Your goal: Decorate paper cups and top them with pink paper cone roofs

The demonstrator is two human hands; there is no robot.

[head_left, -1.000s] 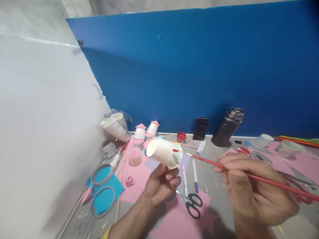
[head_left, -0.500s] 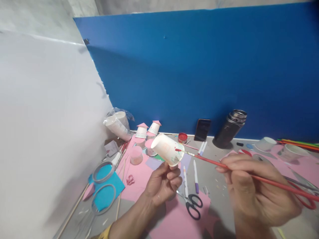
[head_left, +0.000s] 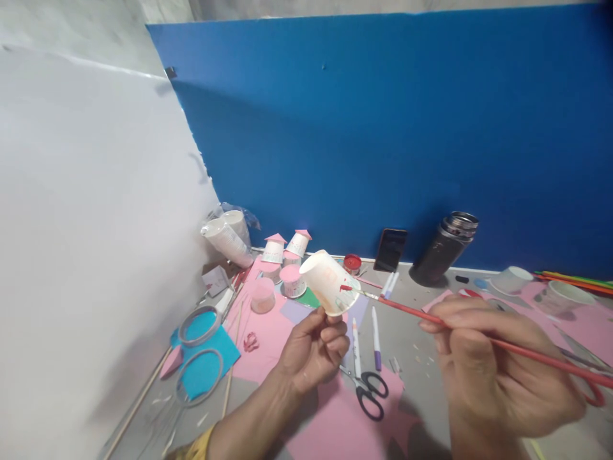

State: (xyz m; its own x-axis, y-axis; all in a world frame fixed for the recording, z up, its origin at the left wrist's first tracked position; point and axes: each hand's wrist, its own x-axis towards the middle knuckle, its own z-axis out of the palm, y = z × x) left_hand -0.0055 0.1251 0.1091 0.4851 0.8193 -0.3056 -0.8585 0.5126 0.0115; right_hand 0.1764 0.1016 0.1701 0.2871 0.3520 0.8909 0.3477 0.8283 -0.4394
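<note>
My left hand [head_left: 316, 351] is closed on the rim of a white paper cup [head_left: 328, 281], tilted over with its rim low and to the right. Green strokes and small red dabs show near that rim, and a faint orange patch lies on the side. In my right hand [head_left: 498, 364] is a paintbrush [head_left: 421, 313] with a long red handle, held between fingers and thumb. Its red-loaded tip is at the cup's painted side, seemingly touching it. Behind the cup stands an open pot of red paint [head_left: 352, 264].
Cups with pink tops [head_left: 293, 281] stand behind on the left. Black-handled scissors [head_left: 371, 393] and markers [head_left: 376, 338] lie on the table below the cup. A dark flask [head_left: 443, 249] and a phone [head_left: 390, 249] stand at the blue board [head_left: 364, 140]. Grey tape rolls [head_left: 200, 377] rest at left.
The cup has shifted slightly right and turned a little in my left hand, showing more of its orange patch. The brush has moved slightly right with it.
</note>
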